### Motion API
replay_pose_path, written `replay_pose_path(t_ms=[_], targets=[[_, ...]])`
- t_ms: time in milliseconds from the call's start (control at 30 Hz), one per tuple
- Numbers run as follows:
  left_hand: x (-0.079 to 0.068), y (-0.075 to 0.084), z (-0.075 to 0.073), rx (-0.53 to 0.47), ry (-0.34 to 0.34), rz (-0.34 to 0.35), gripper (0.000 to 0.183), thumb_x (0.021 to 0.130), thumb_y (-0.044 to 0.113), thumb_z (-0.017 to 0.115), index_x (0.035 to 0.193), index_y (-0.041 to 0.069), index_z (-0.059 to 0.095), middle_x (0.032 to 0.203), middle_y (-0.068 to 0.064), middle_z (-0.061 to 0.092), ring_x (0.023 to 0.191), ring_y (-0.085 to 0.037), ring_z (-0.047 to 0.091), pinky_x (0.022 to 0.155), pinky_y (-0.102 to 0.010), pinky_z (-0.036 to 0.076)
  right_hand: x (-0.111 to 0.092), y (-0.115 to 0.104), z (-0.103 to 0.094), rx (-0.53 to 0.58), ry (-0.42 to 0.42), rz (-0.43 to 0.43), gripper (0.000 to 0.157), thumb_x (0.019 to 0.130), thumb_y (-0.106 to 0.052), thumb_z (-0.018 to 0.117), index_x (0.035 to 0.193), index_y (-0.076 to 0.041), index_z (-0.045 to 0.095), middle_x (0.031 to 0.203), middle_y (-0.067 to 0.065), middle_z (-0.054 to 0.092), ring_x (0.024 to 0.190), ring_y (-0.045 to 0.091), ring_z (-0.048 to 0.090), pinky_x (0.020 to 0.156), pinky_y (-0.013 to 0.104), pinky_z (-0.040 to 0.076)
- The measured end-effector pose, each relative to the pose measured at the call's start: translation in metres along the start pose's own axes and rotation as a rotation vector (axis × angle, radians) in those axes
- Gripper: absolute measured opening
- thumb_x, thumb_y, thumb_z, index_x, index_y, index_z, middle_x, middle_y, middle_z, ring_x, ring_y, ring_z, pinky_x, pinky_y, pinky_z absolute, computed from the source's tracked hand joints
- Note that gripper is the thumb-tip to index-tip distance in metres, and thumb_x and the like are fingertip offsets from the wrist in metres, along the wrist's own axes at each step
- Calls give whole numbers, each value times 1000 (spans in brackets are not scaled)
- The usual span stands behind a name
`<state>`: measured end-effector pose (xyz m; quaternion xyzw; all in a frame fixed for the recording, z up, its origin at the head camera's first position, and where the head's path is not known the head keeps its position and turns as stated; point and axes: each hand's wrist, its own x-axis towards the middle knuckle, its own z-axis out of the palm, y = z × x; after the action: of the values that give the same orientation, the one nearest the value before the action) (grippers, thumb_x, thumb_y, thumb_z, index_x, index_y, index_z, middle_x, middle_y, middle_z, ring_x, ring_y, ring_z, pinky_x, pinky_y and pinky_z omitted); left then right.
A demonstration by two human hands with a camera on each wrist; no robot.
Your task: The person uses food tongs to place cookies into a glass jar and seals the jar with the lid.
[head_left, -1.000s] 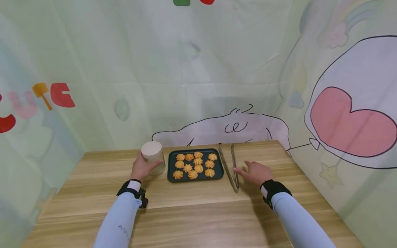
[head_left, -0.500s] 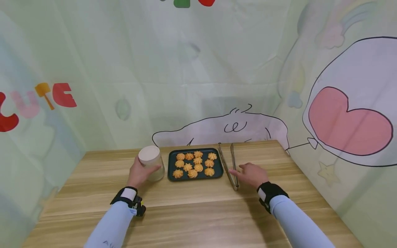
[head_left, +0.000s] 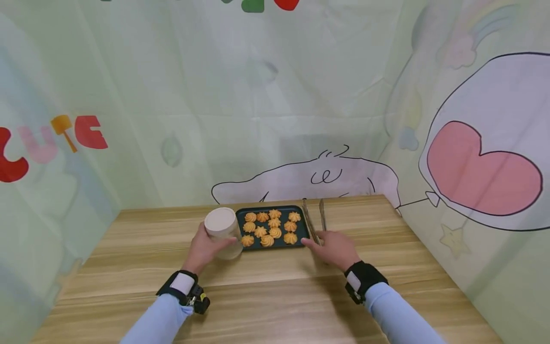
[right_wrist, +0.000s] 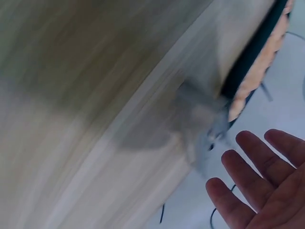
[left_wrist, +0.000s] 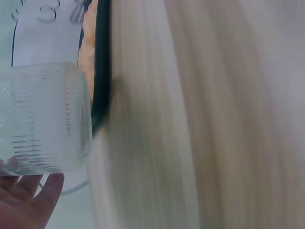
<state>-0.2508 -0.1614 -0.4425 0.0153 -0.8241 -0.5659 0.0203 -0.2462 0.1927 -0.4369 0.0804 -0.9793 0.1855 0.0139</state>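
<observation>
In the head view my left hand (head_left: 206,249) grips a clear jar (head_left: 229,251) with a white lid (head_left: 221,220), thumb along its near side. The jar overlaps the tray's left end there. The left wrist view has the jar's ribbed clear wall (left_wrist: 47,119) above the tabletop, fingertips (left_wrist: 51,186) against it. My right hand (head_left: 337,249) is over the near part of the metal tongs (head_left: 323,215), hiding their joined end. In the right wrist view its fingers (right_wrist: 257,176) are spread, holding nothing, with the tongs' end (right_wrist: 200,119) blurred beyond them.
Between the hands lies a dark tray (head_left: 282,227) bearing several piped cookies (head_left: 267,240). Everything stands near the back edge of a wooden table (head_left: 266,306). A printed curtain (head_left: 240,143) hangs right behind it and along both sides.
The jar first came a little toward me, then moved right to the tray's left end in my left hand. My right hand has moved left, from beside the tongs to over them.
</observation>
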Motion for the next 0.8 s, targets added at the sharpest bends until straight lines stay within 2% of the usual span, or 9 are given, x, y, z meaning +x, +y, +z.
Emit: replay_pose_path(t_ms=[267,433,567,667,800], targets=[[-15,9,32,-9,-51,48,99,72,32,88,147,4,30,146,-20,47,136,-38,45,114,-58,32,-10,-30,17,110,56,-31,68,93,-63,50,130,-7,63,118,16,71,99,32,69,72,40,55],[-23,12,49,-3,-82,75,96,71,29,89,146,5,33,145,-18,49,135,-37,47,113,-57,34,-17,-44,23,182,57,-11,67,95,-60,50,132,-7,61,128,13,67,111,34,66,93,51,52],[-29,12,60,34,-100,106,96,70,29,90,144,4,36,140,-18,54,130,-36,51,111,-57,37,-22,-53,23,219,66,2,68,95,-60,48,135,-6,59,128,11,67,109,33,67,92,52,52],[-32,13,68,54,-121,110,95,70,29,89,144,3,36,140,-18,54,129,-36,52,109,-58,38,-24,-58,23,229,88,-11,70,96,-61,47,137,-5,57,123,11,70,103,32,69,88,50,54],[-35,12,76,61,-150,109,94,71,30,89,144,3,35,142,-19,52,131,-37,51,109,-60,38,-26,-67,19,241,99,-21,70,96,-61,46,141,-7,53,122,11,70,103,31,69,89,50,54]])
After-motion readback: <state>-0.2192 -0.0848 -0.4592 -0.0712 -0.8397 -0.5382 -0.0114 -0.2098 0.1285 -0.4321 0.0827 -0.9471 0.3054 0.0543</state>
